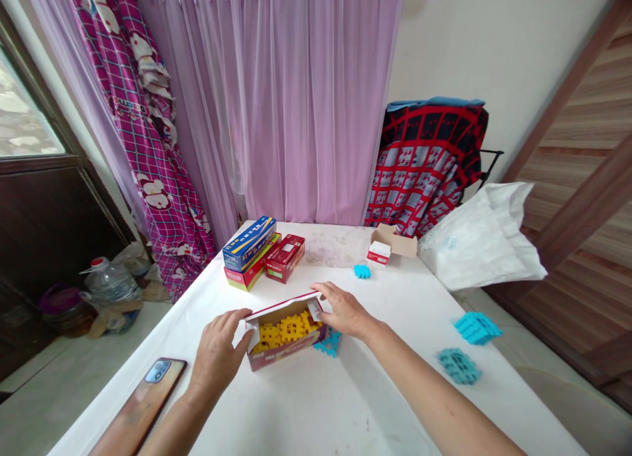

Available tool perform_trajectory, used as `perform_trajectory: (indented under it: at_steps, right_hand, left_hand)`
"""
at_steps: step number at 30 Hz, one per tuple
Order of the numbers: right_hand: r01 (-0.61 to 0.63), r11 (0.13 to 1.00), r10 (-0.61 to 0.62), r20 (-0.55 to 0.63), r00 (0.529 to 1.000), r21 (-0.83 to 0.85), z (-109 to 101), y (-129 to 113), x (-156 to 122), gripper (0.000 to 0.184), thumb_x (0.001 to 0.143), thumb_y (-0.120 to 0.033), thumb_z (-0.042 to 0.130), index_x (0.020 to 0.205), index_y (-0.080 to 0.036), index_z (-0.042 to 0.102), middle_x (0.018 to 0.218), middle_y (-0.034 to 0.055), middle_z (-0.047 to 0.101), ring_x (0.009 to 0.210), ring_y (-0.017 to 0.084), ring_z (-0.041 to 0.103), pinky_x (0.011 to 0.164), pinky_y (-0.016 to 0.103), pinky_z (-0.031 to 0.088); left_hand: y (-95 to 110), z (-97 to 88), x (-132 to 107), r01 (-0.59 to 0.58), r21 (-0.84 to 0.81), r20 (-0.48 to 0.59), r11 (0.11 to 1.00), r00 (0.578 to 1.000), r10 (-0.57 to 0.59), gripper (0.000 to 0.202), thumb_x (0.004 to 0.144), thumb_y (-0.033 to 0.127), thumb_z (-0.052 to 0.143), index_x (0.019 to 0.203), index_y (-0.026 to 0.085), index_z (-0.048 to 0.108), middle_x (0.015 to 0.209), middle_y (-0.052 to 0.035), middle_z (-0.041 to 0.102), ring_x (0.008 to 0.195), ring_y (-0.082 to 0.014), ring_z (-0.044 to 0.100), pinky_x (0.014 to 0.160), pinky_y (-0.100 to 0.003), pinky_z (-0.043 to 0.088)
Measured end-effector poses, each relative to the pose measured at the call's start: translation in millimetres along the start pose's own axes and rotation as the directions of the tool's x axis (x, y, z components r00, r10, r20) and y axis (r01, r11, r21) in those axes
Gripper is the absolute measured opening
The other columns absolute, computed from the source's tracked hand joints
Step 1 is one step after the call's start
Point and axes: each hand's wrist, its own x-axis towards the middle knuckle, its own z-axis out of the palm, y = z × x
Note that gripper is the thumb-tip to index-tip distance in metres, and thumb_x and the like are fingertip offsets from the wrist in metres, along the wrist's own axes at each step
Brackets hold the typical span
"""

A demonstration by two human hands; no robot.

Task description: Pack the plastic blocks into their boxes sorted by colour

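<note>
A red cardboard box lies open on the white table, filled with yellow interlocking plastic pieces. My left hand grips the box's left end flap with curled fingers. My right hand rests on the box's right end, fingers bent over the flap. A blue plastic piece lies just beside the box, under my right hand.
A phone lies at the table's near left. Stacked boxes and a red box stand at the back left, a small open box and blue piece behind. Blue clusters and a white bag sit right.
</note>
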Motion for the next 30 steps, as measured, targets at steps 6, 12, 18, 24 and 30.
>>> perform_trajectory:
  at_steps: [6, 12, 18, 24, 30]
  right_hand:
    - [0.098, 0.994, -0.100, -0.040, 0.994, -0.040, 9, 6, -7, 0.063, 0.073, -0.008, 0.060, 0.132, -0.024, 0.049, 0.125, 0.0082, 0.058, 0.115, 0.022, 0.056, 0.099, 0.037, 0.046]
    - [0.205, 0.979, -0.205, -0.033, 0.978, 0.000, 12, 8, -18, 0.048, 0.077, -0.015, 0.060, 0.125, -0.022, 0.060, 0.126, 0.0103, 0.061, 0.114, 0.022, 0.059, 0.102, 0.035, 0.046]
    - [0.069, 0.986, -0.073, 0.020, 0.997, 0.154, 5, 11, -16, 0.039, 0.080, -0.033, 0.065, 0.118, -0.023, 0.067, 0.134, 0.0114, 0.058, 0.118, 0.024, 0.059, 0.104, 0.039, 0.044]
    - [0.011, 0.989, -0.029, 0.124, 0.992, 0.145, 3, 14, -4, 0.039, 0.073, -0.030, 0.073, 0.111, -0.024, 0.068, 0.142, 0.0119, 0.053, 0.131, 0.028, 0.048, 0.110, 0.045, 0.037]
    - [0.048, 0.990, -0.068, 0.152, 0.986, 0.129, 6, 9, -4, 0.042, 0.078, -0.023, 0.065, 0.121, -0.023, 0.064, 0.135, 0.0099, 0.058, 0.123, 0.024, 0.055, 0.107, 0.040, 0.040]
  left_hand:
    - [0, -1.6, -6, -0.113, 0.068, -0.001, 0.991, 0.994, 0.113, 0.027, 0.085, 0.038, 0.052, 0.105, 0.027, 0.067, 0.100, -0.0078, 0.072, 0.095, -0.0258, 0.064, 0.089, -0.040, 0.045]
    - [-4, -15.3, -13, -0.355, 0.153, 0.126, 0.922, 0.933, 0.338, 0.031, 0.088, 0.036, 0.052, 0.115, 0.030, 0.067, 0.110, -0.0066, 0.071, 0.100, -0.0241, 0.064, 0.095, -0.040, 0.045]
    - [-7, -17.3, -13, -0.169, -0.060, 0.213, 0.984, 0.961, 0.178, 0.042, 0.086, 0.054, 0.051, 0.116, 0.030, 0.066, 0.137, -0.0087, 0.059, 0.120, -0.0274, 0.058, 0.102, -0.041, 0.046]
    - [-3, -9.0, -4, 0.030, -0.199, 0.348, 0.979, 0.936, 0.042, 0.041, 0.084, 0.052, 0.052, 0.115, 0.026, 0.062, 0.145, -0.0094, 0.051, 0.125, -0.0250, 0.056, 0.100, -0.035, 0.049]
    - [-2, -5.0, -4, -0.008, -0.175, 0.347, 0.984, 0.935, 0.069, 0.042, 0.086, 0.044, 0.050, 0.125, 0.030, 0.061, 0.141, -0.0069, 0.054, 0.121, -0.0241, 0.058, 0.100, -0.034, 0.050]
